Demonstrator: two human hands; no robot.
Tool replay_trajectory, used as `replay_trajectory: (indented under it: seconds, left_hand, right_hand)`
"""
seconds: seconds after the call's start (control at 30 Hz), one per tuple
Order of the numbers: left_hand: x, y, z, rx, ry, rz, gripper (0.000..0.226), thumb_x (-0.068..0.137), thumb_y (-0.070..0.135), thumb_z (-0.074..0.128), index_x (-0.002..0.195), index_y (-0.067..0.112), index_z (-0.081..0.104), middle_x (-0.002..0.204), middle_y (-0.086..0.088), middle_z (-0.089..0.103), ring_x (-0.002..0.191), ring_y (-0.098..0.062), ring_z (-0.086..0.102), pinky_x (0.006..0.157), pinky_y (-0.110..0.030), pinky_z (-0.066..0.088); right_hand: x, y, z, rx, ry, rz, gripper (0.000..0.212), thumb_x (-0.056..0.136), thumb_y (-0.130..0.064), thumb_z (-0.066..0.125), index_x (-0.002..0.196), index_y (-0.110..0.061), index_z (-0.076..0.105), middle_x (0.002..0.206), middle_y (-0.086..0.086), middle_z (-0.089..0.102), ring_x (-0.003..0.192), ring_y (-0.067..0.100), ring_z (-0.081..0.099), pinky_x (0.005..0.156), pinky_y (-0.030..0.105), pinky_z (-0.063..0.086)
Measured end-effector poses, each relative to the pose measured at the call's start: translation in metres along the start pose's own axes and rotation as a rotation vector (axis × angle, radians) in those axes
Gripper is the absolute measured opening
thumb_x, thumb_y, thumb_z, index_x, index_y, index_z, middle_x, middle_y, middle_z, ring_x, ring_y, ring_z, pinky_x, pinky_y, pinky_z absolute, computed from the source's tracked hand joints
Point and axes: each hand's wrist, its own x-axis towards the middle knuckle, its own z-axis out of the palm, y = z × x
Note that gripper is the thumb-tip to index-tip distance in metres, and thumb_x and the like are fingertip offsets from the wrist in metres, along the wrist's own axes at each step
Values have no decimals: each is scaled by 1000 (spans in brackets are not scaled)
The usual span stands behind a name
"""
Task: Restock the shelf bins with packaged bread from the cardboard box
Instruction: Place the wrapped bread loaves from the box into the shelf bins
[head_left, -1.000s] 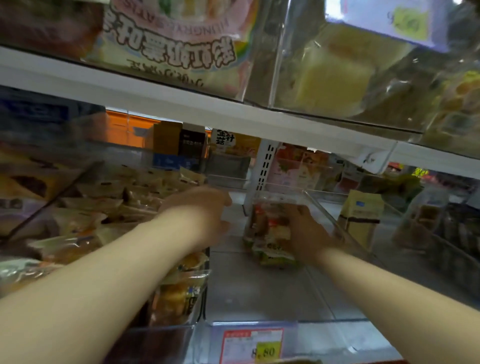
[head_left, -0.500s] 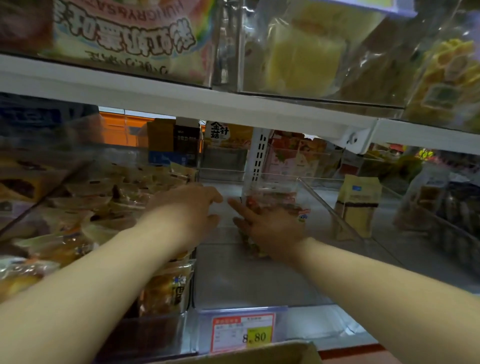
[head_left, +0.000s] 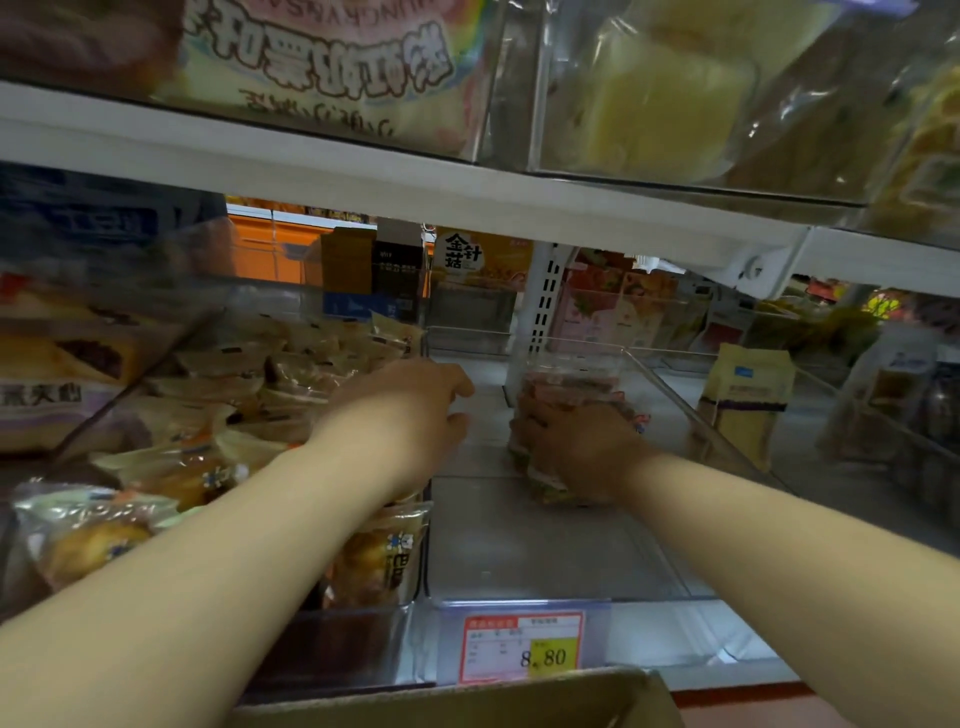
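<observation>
Head view showed the upright clear-wrapped bread pack (head_left: 566, 376) gripped by the right hand (head_left: 576, 449), the empty, loosely curled left hand (head_left: 410, 410) just beside.

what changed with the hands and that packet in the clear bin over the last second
The right hand slid from the right side of the bread packet leftward across its front, and now lies over it; a grip is unclear. The left hand stayed loosely curled over the divider, holding nothing. The packet kept its place in the clear bin. The cardboard box rim has come into view below.
</observation>
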Motion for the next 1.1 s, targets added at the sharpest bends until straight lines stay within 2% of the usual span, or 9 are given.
replay_trajectory:
  seconds: [0.33, 0.53, 0.67, 0.73, 0.8, 0.87, 0.9, 1.0, 1.1]
  left_hand:
    - [-42, 28, -34, 113, 135, 21, 36, 93, 30, 48, 128, 34, 53, 128, 3, 58, 111, -22, 58, 85, -34, 50]
    - [-78, 39, -54, 234, 136, 39, 34, 95, 36, 47, 128, 30, 52, 126, 1, 58, 111, -23, 57, 87, -37, 47]
    - [-75, 25, -47, 234, 140, 7, 35, 95, 33, 46, 129, 31, 53, 124, 0, 58, 111, -21, 57, 87, -36, 47]
    - [-68, 17, -38, 188, 132, -30, 34, 95, 34, 47, 129, 33, 53, 125, 0, 59, 110, -21, 58, 84, -33, 48]
    - [-59, 10, -29, 124, 138, -58, 32, 94, 35, 49, 125, 36, 55, 123, 1, 62, 107, -22, 60, 80, -31, 48]
    - [-50, 3, -21, 80, 152, -63, 34, 92, 35, 50, 125, 38, 55, 124, 3, 62, 108, -22, 60, 81, -31, 49]
    - [-46, 0, -18, 70, 150, -58, 35, 91, 35, 50, 126, 38, 55, 125, 5, 62, 108, -21, 60, 82, -31, 51]
    - [-40, -6, -10, 42, 157, -43, 35, 90, 36, 49, 125, 39, 55, 124, 7, 61, 107, -20, 60, 85, -35, 52]
    - [-37, -10, -6, 30, 178, -36, 33, 90, 36, 48, 122, 40, 55, 122, 7, 61, 106, -20, 60, 85, -36, 52]
  right_hand:
    - [-70, 7, -22, 313, 155, -74, 60, 93, -8, 50, 148, -26, 33, 159, -2, 17, 144, 21, 19, 117, 34, 18]
    - [-70, -6, -8, 368, 101, 91, 71, 99, -13, 43, 148, -46, 2, 153, 8, 29, 124, 29, 48, 100, 37, 44]
    - [-66, -4, 2, 205, 220, -93, 49, 101, -20, 27, 149, -30, 26, 160, -2, 11, 146, 24, 17, 119, 39, 15]
    - [-59, -7, 1, 134, 185, -41, 50, 102, -20, 24, 151, -18, 17, 160, 1, 1, 147, 26, -3, 118, 40, 0]
    - [-51, -11, 0, 85, 222, 43, 63, 95, -2, 45, 150, -8, 15, 159, 13, 4, 141, 38, -13, 115, 48, 21]
    - [-45, -7, -1, 165, 275, 86, 89, 69, 3, 77, 145, -7, 32, 153, 16, 23, 136, 47, 27, 80, 43, 57]
    - [-42, -5, 6, 246, 336, 99, 100, 64, 3, 81, 145, -13, 25, 154, 14, 16, 127, 47, 44, 71, 44, 59]
    - [-36, -5, 17, 339, 383, 176, 98, 86, -10, 65, 145, -33, -10, 154, 3, -20, 132, 42, 38, 91, 46, 50]
    - [-28, 1, 22, 282, 291, 215, 94, 89, -26, 63, 150, -33, -8, 159, 9, -12, 142, 38, 19, 102, 47, 43]
